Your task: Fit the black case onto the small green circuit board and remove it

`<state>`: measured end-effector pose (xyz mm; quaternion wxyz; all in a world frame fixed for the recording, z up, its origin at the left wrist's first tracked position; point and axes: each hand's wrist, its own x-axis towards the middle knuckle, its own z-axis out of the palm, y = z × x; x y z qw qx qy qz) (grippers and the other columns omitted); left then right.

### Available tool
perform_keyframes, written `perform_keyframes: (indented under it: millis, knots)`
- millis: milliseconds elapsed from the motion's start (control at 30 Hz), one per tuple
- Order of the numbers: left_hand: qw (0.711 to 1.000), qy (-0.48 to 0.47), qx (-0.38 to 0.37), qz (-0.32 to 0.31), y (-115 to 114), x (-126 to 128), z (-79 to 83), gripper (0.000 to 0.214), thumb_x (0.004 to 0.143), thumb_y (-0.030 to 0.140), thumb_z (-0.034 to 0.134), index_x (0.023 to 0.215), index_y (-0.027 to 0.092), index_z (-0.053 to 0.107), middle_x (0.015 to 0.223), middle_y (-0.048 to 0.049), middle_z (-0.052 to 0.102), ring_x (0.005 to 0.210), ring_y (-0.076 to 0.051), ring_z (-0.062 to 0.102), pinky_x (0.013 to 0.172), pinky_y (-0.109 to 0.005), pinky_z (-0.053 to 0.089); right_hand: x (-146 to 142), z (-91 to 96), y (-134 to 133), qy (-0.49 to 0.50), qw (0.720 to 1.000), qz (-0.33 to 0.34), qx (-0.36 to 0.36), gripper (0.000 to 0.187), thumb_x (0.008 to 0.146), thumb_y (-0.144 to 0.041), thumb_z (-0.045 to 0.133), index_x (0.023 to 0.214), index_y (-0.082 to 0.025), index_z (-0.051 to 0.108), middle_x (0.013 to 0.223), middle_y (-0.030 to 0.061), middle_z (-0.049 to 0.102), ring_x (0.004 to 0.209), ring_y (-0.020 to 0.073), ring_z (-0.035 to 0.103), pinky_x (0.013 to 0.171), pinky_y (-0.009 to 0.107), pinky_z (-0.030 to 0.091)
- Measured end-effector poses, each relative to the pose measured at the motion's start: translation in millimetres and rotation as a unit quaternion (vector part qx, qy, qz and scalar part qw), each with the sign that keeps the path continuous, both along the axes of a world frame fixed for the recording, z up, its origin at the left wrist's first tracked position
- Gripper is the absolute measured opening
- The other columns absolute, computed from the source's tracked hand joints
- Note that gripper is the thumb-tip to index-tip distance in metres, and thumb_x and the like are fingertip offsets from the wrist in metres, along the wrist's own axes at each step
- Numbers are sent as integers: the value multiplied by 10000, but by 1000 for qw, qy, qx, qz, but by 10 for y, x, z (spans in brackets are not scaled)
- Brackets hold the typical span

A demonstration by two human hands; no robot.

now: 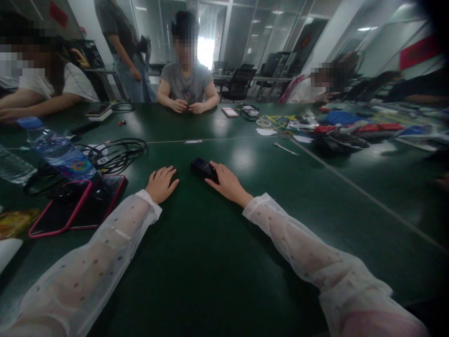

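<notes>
My left hand (pixel 162 184) lies palm down on the dark green table (pixel 196 262), its fingers slightly spread and nothing in it. Just right of it, my right hand (pixel 227 181) grips one end of a small black handheld device with a little screen (pixel 201 167). The thumb is on the near side and the fingers rest over the far edge. The device lies on the tabletop; its right end is hidden under the hand. Two phones with red edges (pixel 101 199) lie overlapping to the left of my left forearm.
Water bottles (pixel 63 152) and coiled black cables (pixel 122 152) crowd the left side. A wrench (pixel 286 149) lies right of centre. Cables, tools and bags (pixel 351 124) pile up at the far right. A person in a grey shirt (pixel 187 79) sits opposite; others sit nearby.
</notes>
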<state>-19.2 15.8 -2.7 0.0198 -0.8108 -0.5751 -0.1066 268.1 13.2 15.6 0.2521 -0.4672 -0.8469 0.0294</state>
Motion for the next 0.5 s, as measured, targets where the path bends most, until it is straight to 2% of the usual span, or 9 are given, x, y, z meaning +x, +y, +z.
perform_keyframes:
  millis: [367,500]
  knots:
    - [1000,-8,-5,2,-16,13,7,518,1013,464,309,1441,203,441,1524,-83,419,1403,-294,350,1133,-523,277,-3,-13,5,6,1000,12,1,699,920,-511,489,1481,-139,300,1281,183,543,1174,321,551,995,532,485]
    - [1000,-14,-5,-3,0,4,-17,524,1011,474,308,1437,203,450,1524,-85,420,1400,-297,356,1133,-528,276,-1,-16,0,16,999,26,-8,673,939,-443,461,1512,-166,239,1294,178,521,1181,320,544,983,545,494]
